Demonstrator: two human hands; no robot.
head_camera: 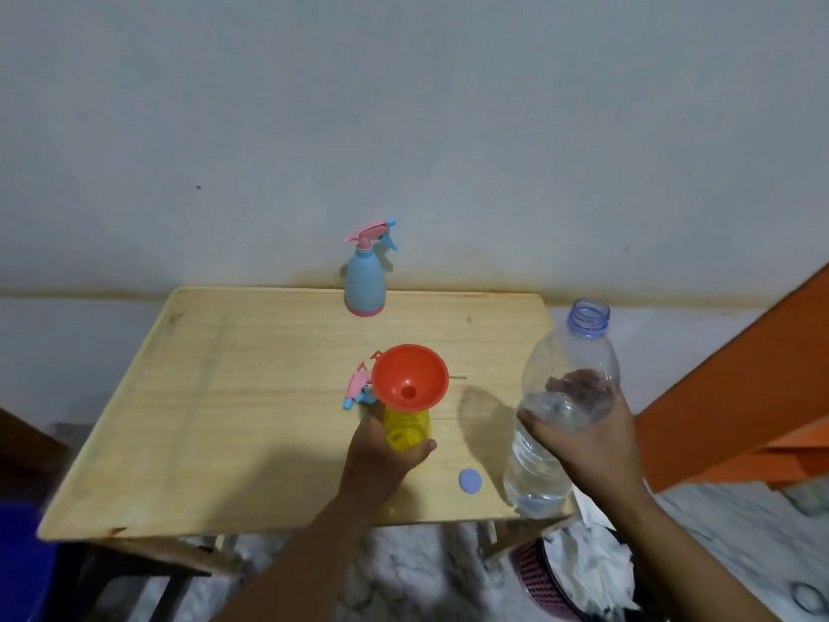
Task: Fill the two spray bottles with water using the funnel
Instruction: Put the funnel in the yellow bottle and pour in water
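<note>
Nearest the camera, the two forearms reach in over the near edge of the wooden tabletop point(215, 397). The left hand point(381, 455) has its fingers clamped around the yellow spray bottle point(408, 428), which stands upright near the middle of the tabletop with the orange funnel point(410, 379) seated in its open neck. Its pink and blue spray head point(359, 390) lies on the tabletop just behind and to the left of the funnel. The right hand point(587, 424) has its fingers wrapped around the middle of a clear water bottle point(560, 415), uncapped, roughly half full and leaning with its mouth away from the funnel; its blue cap point(469, 480) lies on the tabletop between the two hands. The blue spray bottle point(364, 280) stands at the far edge by the wall with its spray head on.

The step in hand looks like the fill of the yellow bottle, with no water seen running. The next move calls for bringing the water bottle's mouth over the funnel and tilting it slowly, while the left hand steadies bottle and funnel against tipping.
</note>
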